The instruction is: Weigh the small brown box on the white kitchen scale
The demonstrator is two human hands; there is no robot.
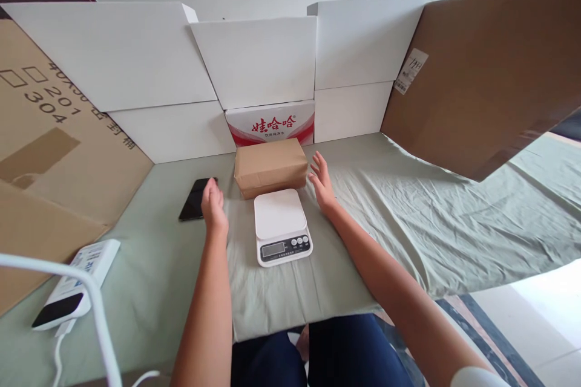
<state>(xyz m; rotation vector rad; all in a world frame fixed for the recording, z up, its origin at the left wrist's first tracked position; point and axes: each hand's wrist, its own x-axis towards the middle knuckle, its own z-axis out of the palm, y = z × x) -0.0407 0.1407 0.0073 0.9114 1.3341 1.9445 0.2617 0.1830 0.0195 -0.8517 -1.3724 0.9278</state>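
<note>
Brown-paper parcel (271,166) lies flat on the pale green cloth (408,217), directly behind the white kitchen scale (280,225) and touching or almost touching the scale's far edge. Behind the parcel stands a red-and-white printed carton (271,123), backed by a wall of plain white boxes (254,60).

The left hand (213,205) hovers to the left of the parcel, near its left end but apart from it, fingers loosely curled and palm turned inward; it grips nothing. The right hand (322,182) is just beside the parcel's right end, fingers spread and extended, open and empty; whether its fingertips touch the wrapping cannot be told.

A black phone (195,201) lies left of the parcel, partly hidden behind the left hand. The scale's platform is bare, with its display and buttons on the side away from the parcel. Far to the parcel's left, a white power bank (75,287) with a cable rests near the cloth's edge, beside a leaning brown cardboard sheet (54,151). A larger cardboard panel (490,72) leans to the parcel's right.
</note>
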